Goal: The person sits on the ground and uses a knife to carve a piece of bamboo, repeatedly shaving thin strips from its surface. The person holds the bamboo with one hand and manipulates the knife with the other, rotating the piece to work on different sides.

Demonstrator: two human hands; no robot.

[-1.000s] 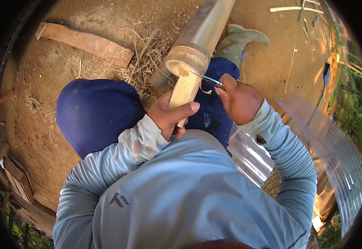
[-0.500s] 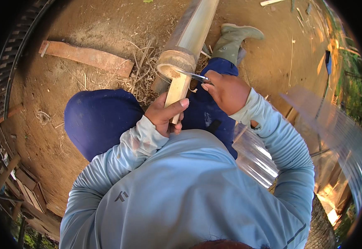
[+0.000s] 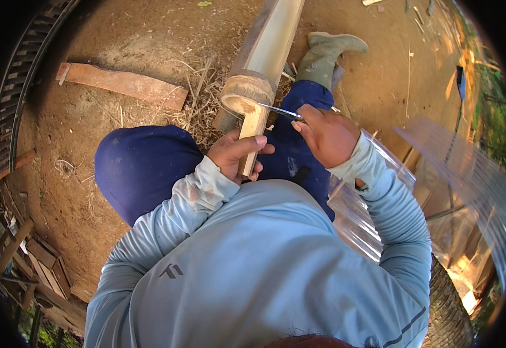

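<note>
A thick bamboo pole (image 3: 271, 42), cut open along its upper side, slants down toward me between my legs. From its near end, just past a ringed node, a narrow flat tongue of bamboo juts out toward my belly. My left hand (image 3: 234, 155) is wrapped round that tongue, thumb across its top. My right hand (image 3: 326, 136) grips a knife, whose handle is mostly hidden in the fist. The thin knife blade (image 3: 280, 110) points left, its tip at the rim of the bamboo's near end, by the base of the tongue.
Pale shavings (image 3: 202, 110) lie heaped on the dirt left of the pole. Beyond them is a reddish plank (image 3: 122, 84). Clear corrugated sheets (image 3: 461, 168) stand to the right. My boot (image 3: 322, 58) rests right of the pole; a black slatted rack (image 3: 12, 87) edges the left.
My right hand has drawn back a little to the right and down with the knife, so more blade shows. My left hand keeps its hold on the bamboo tongue.
</note>
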